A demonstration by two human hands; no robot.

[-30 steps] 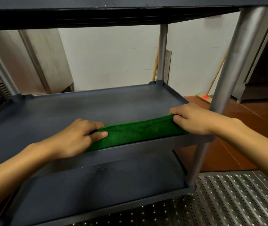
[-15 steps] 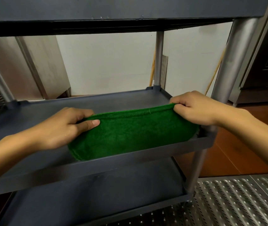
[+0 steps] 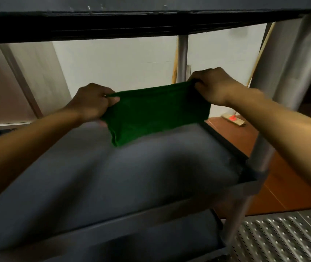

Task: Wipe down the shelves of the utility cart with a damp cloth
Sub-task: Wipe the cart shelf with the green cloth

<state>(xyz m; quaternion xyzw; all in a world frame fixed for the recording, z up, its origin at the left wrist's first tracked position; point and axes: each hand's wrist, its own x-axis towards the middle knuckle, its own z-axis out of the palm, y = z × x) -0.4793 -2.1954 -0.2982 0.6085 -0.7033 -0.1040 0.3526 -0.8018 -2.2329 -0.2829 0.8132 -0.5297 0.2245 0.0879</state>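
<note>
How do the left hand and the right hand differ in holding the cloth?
The left hand grips the left corner of the green cloth, lower; the right hand grips its right corner, higher. The cloth hangs longer below the left hand than the right hand. Both pinch its top edge.

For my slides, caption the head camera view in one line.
The left hand and right hand hold a green cloth over the cart's middle shelf.
</note>
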